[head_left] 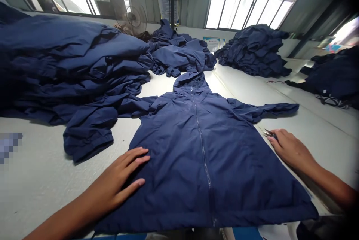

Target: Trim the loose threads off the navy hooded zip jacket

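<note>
The jacket (202, 161) lies spread on the table (36, 184) — a tall pile (70, 67) sits to its left, a second pile (179, 51) just behind its hood (190, 82), a third pile (252, 51) behind and to its right, a fourth pile (333, 75) further right, and a fan (134, 19) behind the second pile.

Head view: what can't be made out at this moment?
Small metal tool under the right hand: fingers hide most of it, so its kind is unclear.
Pixelated patch on the white table: blurred.
Pale wall poster: too small to read.
Blue strip: cut off by the bottom edge.
</note>
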The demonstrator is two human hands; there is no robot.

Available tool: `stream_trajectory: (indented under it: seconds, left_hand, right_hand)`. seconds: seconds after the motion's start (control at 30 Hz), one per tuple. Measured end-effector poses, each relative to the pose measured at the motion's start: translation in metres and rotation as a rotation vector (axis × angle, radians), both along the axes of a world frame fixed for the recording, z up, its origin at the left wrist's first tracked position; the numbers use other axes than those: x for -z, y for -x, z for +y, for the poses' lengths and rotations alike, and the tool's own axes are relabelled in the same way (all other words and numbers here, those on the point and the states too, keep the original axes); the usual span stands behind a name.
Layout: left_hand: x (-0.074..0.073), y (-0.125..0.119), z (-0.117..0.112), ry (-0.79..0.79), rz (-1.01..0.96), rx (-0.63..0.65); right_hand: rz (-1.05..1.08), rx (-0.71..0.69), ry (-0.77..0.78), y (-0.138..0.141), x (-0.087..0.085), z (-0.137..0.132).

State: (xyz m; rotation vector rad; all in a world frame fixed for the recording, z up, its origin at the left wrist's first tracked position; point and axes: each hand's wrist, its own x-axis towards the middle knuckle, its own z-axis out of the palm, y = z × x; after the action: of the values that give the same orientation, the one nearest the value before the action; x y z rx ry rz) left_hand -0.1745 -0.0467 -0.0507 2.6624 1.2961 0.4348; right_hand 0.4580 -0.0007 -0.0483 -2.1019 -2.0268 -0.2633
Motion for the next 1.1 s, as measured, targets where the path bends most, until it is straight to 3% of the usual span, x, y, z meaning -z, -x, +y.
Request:
stream_trajectory:
  seconds: [0.1, 0.2, 0.3, 0.4, 0.5, 0.57, 0.73, 0.83, 0.9, 1.03, 1.1]
  left_hand:
    - [0.001, -0.009, -0.011, -0.018, 0.017, 0.026]
    - [-0.006, -0.019, -0.020, -0.033, -0.014, 0.017]
    - [-0.011, -0.032, -0.028, -0.035, -0.050, 0.040]
    - [-0.009, -0.048, -0.038, -0.046, -0.045, 0.075]
    - [-0.002, -0.066, -0.052, -0.067, -0.005, 0.046]
    - [0.002, -0.076, -0.063, -0.070, 0.033, -0.007]
    - [0.002, -0.090, -0.082, -0.041, 0.025, -0.057]
    - [-0.002, -0.092, -0.088, 0.010, -0.074, -0.069]
    - [-0.008, -0.091, -0.089, 0.073, -0.186, -0.096]
    - [-0.028, -0.071, -0.086, 0.286, -0.411, -0.204]
    - [-0.037, -0.056, -0.082, 0.347, -0.457, -0.300]
  right_hand:
    - [-0.039, 0.028, -0.008, 0.011, -0.009, 0.003]
    - [-0.062, 0.024, -0.081, 0.055, -0.034, 0.001]
    - [0.128, -0.222, -0.078, 0.146, -0.067, -0.017]
    - [0.175, -0.445, 0.265, 0.257, -0.088, -0.045]
    - [0.024, -0.549, 0.378, 0.338, -0.087, -0.062]
    - [-0.074, -0.573, 0.414, 0.365, -0.080, -0.065]
    - [-0.187, -0.558, 0.464, 0.368, -0.065, -0.063]
    - [-0.093, -0.513, 0.453, 0.354, -0.061, -0.066]
    - [0.201, -0.466, 0.443, 0.344, -0.054, -0.069]
    - [1.054, -0.318, 0.527, 0.326, -0.034, -0.071]
    - [1.202, -0.270, 0.556, 0.322, -0.028, -0.072]
